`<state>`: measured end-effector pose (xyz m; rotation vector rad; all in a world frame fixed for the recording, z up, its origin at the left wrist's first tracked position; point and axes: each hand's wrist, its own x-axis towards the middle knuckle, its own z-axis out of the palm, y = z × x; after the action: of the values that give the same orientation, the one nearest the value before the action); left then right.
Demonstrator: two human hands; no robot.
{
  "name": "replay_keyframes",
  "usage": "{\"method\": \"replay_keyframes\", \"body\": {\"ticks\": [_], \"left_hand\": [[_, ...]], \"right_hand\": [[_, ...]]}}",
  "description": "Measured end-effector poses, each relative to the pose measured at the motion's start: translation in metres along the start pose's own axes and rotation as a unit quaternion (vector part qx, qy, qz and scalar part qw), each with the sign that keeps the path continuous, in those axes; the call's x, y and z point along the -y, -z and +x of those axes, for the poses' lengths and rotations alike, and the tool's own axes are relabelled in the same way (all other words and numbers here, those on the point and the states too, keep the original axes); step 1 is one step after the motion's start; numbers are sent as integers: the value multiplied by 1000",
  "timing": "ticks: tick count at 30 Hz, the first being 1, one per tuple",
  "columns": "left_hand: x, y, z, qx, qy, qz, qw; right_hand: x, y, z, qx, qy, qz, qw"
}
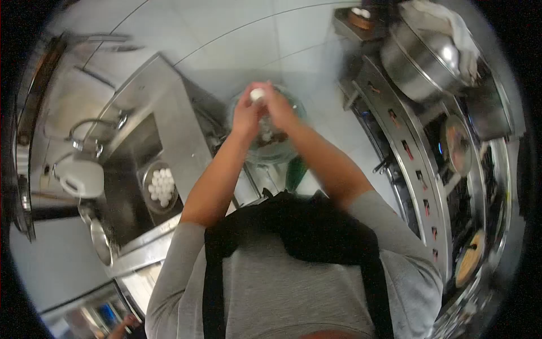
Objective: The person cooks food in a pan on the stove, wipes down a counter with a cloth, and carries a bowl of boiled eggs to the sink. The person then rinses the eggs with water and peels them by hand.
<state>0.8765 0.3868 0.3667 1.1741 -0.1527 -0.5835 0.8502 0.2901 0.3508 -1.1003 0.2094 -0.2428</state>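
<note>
A white egg (257, 95) is held between my two hands at the upper middle of the view. My left hand (247, 112) has its fingers round the egg's left side. On the other side my right hand (277, 107) closes against it. Below both hands stands a clear round container (272, 155), with white and brown bits inside that are too blurred to name. Several white eggs (162, 185) lie in a round bowl (149, 199) in the sink at the left.
A metal sink (125, 181) with a curved faucet (90, 121) and a white jug (82, 177) is on the left. On the right, a stove (415, 164) holds a large pot (420, 56) and pans, with a blue flame showing. Another person's hand (125, 325) shows at the lower left.
</note>
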Motion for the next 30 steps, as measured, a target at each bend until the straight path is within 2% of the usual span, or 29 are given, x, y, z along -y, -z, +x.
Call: {"method": "replay_keyframes", "body": {"ticks": [3, 6, 7, 9, 13, 16, 19, 22, 28, 30], "left_hand": [[5, 14, 7, -36, -48, 34, 998], [3, 29, 7, -16, -57, 37, 998], [2, 29, 5, -2, -58, 34, 998], [4, 29, 5, -6, -76, 47, 996], [14, 39, 4, -39, -57, 17, 998], [11, 36, 0, -74, -73, -17, 994], [7, 35, -1, -95, -102, -10, 990], [12, 38, 1, -110, -118, 57, 985], [18, 46, 2, -100, -89, 56, 989], [20, 54, 3, -75, -63, 5, 995]], "right_hand": [[-29, 20, 27, 3, 139, -99, 985], [4, 11, 14, 20, 80, -274, 958], [-7, 12, 21, 2, 132, -304, 943], [-27, 19, 34, -21, 160, -332, 929], [-21, 7, 26, -55, 234, -378, 894], [-25, 2, 22, -57, 225, -384, 894], [-35, -4, 18, -62, 249, -350, 901], [-38, 0, 23, -67, 281, -413, 864], [-34, -1, 20, -38, 277, -386, 879], [-35, 1, 25, -33, 261, -402, 877]]}}
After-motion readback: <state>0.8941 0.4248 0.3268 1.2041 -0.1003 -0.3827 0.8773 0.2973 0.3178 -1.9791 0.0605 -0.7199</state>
